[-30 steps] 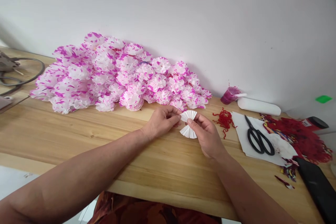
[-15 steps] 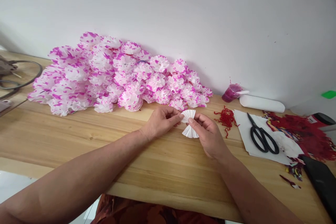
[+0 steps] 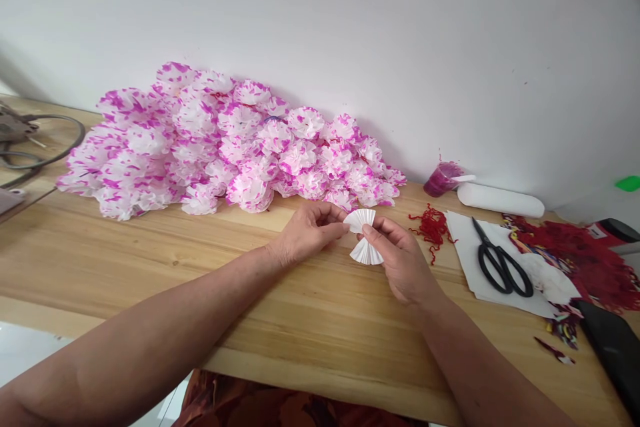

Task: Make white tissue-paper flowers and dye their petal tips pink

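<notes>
A white pleated paper fan (image 3: 367,252), pinched at its middle into a bow shape, is held above the wooden table. My right hand (image 3: 397,250) grips its narrow waist between thumb and fingers. My left hand (image 3: 313,230) pinches the left edge of the upper half, thumb pressed against the fingers. Behind both hands rises a heap of white paper flowers (image 3: 250,147) with magenta-tipped petals. Just right of my right hand lies a small tangle of red yarn (image 3: 431,228).
Black-handled scissors (image 3: 503,263) lie on white paper sheets (image 3: 463,247) at right. Beyond are a cup of purple liquid (image 3: 440,180), a white roll (image 3: 500,200), red yarn (image 3: 585,253) and a black phone-like object (image 3: 613,340). A cable (image 3: 75,140) curls at far left.
The upper half of the paper fan is spread slightly wider to the left, with my left hand at its edge. The whole view has shifted a little; my right hand keeps its grip.
</notes>
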The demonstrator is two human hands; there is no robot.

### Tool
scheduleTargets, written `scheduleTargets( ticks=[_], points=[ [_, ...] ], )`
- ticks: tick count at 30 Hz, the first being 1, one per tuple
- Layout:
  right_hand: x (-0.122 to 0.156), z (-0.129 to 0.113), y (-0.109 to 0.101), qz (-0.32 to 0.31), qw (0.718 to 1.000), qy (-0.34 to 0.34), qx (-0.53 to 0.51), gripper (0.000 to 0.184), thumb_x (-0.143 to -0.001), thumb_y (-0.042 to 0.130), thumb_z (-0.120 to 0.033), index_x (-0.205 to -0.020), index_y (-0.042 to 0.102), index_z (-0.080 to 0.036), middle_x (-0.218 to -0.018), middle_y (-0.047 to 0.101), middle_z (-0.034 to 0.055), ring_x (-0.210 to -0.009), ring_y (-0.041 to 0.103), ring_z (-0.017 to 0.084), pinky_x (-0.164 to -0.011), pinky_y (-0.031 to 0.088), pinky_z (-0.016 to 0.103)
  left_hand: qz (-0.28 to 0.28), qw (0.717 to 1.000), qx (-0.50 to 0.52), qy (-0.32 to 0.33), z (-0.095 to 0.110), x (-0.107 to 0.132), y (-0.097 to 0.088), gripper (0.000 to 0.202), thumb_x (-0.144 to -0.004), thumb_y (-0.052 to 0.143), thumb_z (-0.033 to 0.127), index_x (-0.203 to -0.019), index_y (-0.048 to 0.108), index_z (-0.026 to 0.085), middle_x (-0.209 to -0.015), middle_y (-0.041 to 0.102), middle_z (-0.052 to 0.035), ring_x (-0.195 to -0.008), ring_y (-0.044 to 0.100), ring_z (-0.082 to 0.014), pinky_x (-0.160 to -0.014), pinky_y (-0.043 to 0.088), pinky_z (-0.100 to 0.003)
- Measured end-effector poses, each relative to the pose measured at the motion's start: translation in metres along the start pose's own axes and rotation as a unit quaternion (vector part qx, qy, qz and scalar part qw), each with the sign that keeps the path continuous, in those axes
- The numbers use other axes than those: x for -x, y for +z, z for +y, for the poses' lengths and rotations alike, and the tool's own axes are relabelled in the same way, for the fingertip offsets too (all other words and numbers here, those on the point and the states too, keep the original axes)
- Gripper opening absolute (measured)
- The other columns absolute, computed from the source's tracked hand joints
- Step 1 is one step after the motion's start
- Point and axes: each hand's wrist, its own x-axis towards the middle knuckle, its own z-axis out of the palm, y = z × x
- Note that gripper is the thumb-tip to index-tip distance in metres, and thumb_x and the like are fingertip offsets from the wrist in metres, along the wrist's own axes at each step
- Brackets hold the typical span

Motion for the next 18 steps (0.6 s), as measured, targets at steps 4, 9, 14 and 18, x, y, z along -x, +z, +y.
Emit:
scheduleTargets(
  ticks=[4,9,14,18],
  points=[
    [0.0002,-0.0003,0.0003,-0.006,1.0,0.002,0.006,0.025,-0.08,0.077,-0.043,-0.093,0.074,-0.022,-0.083,0.069,0.0008,-0.072,0.056,0.014,-0.065,0.043,0.026,0.0,1.0,0.006,0.011,-0.0027,-0.0013,0.0009,0.021,-0.076,0.072,0.032,-0.085,0.066,0.014,-0.071,0.064,-0.0013,-0.059,0.056,-0.0101,-0.057,0.046,-0.023],
    [0.0011,-0.0029,0.0013,-0.004,1.0,0.011,0.01,0.029,-0.076,0.08,-0.045,-0.091,0.073,-0.022,-0.081,0.068,0.0004,-0.069,0.055,0.014,-0.063,0.043,0.027,0.021,0.998,0.061,0.004,0.0,-0.001,0.0025,0.024,-0.077,0.073,0.035,-0.087,0.064,0.015,-0.069,0.064,-0.0003,-0.057,0.056,-0.0094,-0.056,0.045,-0.022],
    [0.0,-0.0047,0.0002,0.012,1.0,0.014,0.011,0.031,-0.074,0.081,-0.046,-0.089,0.073,-0.021,-0.079,0.068,0.0005,-0.069,0.055,0.014,-0.062,0.043,0.026,0.055,0.996,0.065,-0.013,0.0026,-0.0008,0.0025,0.033,-0.084,0.067,0.046,-0.077,0.063,0.014,-0.066,0.063,-0.0001,-0.052,0.053,-0.0078,-0.051,0.042,-0.021],
    [-0.0014,-0.0038,-0.0016,0.016,1.0,0.008,0.016,0.03,-0.075,0.08,-0.046,-0.09,0.073,-0.021,-0.082,0.069,0.0012,-0.072,0.056,0.014,-0.064,0.043,0.027,0.059,0.995,0.079,-0.024,0.0017,-0.0022,0.0019,0.037,-0.086,0.064,0.051,-0.08,0.066,0.014,-0.064,0.062,0.0005,-0.05,0.052,-0.0075,-0.048,0.04,-0.021]
  ],
)
